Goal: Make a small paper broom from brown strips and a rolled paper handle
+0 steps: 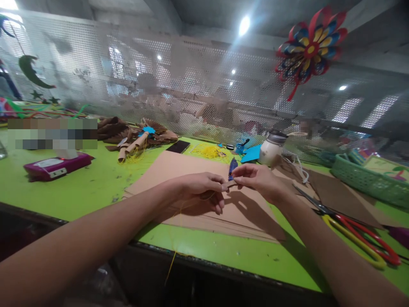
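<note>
Pinching a narrow, slightly curved brown paper strip (231,184) between them, the left hand (206,187) and right hand (258,179) each grip an end, fingertips together, above stacked tan sheets (183,165). Print on the purple box's (79,160) pale label (49,163) is too blurred to read.

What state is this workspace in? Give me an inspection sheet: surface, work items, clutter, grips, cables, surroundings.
Surface: green table, dark specks on it; brown sheets lie on top.
Work items: small brown strip, held above the sheets.
Clutter: phone and yellow strands towards the back; scissors at right.
Grips: left grip and right grip both pinch the strip.
Cables: white cord near the white jar; its use is unclear.
Surroundings: perforated panel behind the table; flower ornament at upper right.
</note>
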